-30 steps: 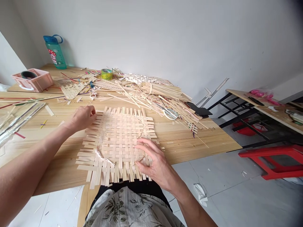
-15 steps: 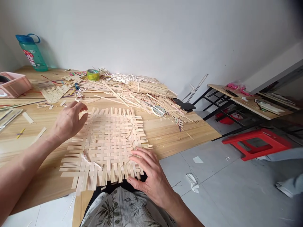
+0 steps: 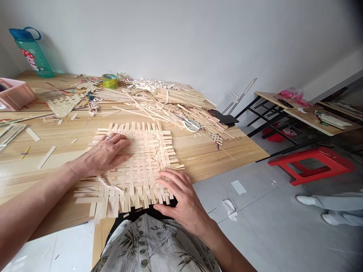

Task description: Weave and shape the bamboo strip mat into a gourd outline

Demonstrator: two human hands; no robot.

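Note:
A woven mat of pale wooden strips (image 3: 138,162) lies flat at the table's front edge, its loose strip ends sticking out all round. My left hand (image 3: 102,153) rests over the mat's left part, palm down with fingers stretched. At the lower right corner my right hand (image 3: 181,194) lies with fingers spread on the weave and the thumb apart near the front edge. A twisted white cord (image 3: 109,184) sits on the mat's lower left. Thin string runs through the weave on the right side.
Behind the mat lies a heap of loose strips (image 3: 176,99) with scissors (image 3: 191,125) and a tape roll (image 3: 110,81). A teal bottle (image 3: 35,56) and pink bin (image 3: 18,94) stand at left. A red stool (image 3: 312,164) and a person's legs (image 3: 334,206) are at right.
My left hand has come down and right, from above the mat's upper left corner onto its surface. My right hand stays at the lower right corner. The view has shifted slightly.

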